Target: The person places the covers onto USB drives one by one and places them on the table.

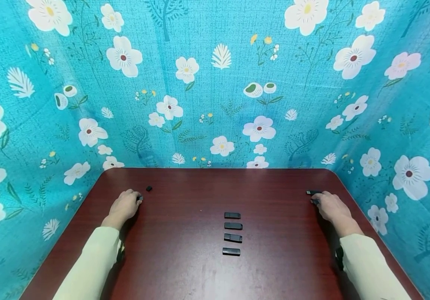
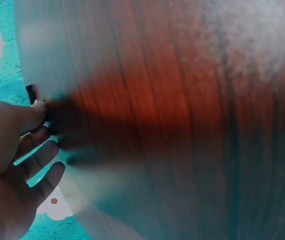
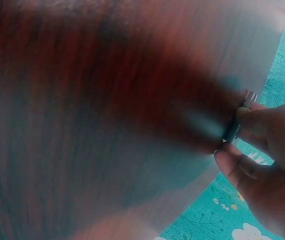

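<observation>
At the table's far left, my left hand (image 1: 124, 205) pinches a small dark piece (image 1: 140, 198) at its fingertips, mostly hidden by them. Just beyond lies a small black cap-like block (image 1: 149, 188). In the left wrist view the thumb and forefinger come together while the other fingers spread loosely. On the far right, my right hand (image 1: 333, 206) holds a dark USB stick (image 1: 314, 201) between thumb and fingers. A second USB stick (image 1: 313, 192) with a light plug end lies right behind those fingers. The right wrist view shows a dark body (image 3: 231, 131) and a metal end at the fingertips.
Several black USB sticks, among them the rearmost stick (image 1: 232, 215) and the nearest stick (image 1: 231, 251), lie in a column near the middle of the reddish-brown table (image 1: 177, 258). A blue flowered curtain (image 1: 200, 83) hangs behind the table and along both sides.
</observation>
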Available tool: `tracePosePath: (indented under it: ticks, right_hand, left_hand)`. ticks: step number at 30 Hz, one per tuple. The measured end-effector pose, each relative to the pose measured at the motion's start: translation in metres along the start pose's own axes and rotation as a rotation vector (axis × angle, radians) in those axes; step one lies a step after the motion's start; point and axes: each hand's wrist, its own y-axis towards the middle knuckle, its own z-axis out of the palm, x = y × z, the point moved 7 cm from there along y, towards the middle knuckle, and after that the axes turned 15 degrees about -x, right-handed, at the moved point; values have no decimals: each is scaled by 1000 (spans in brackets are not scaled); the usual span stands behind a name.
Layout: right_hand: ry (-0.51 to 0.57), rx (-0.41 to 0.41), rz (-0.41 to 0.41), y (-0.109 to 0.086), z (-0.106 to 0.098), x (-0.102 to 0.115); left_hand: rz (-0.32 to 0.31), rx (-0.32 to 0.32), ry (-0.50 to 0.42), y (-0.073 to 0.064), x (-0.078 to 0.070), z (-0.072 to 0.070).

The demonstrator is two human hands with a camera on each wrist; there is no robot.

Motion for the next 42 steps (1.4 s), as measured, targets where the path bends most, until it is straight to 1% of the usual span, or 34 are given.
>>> tracePosePath:
  ticks: [6, 8, 13, 16, 21, 25, 31, 42]
  right_hand:
    - [3, -3, 1, 2, -2, -2]
    - [15, 1, 12, 2, -1, -3]
    - [13, 17, 26, 0, 0, -4]
    - [12, 11, 25, -3, 0, -1]
    - [27, -9, 18, -6, -5, 9]
    - [41, -19, -3, -9, -7, 18]
    - [26, -59, -62, -14, -9, 36]
    - [60, -131, -177, -25, -13, 92]
  left_hand:
    - [-12, -47, -15, 1, -1, -2]
    - [-15, -52, -25, 1, -2, -3]
    - [-16, -27, -34, 0, -3, -3]
    - [-13, -17, -30, -2, -4, -2]
    - [26, -9, -40, -4, -13, -1]
    - [71, 2, -61, -7, -26, -1]
    - [155, -25, -76, -13, -52, -4]
    - [303, -70, -135, -26, -105, -10]
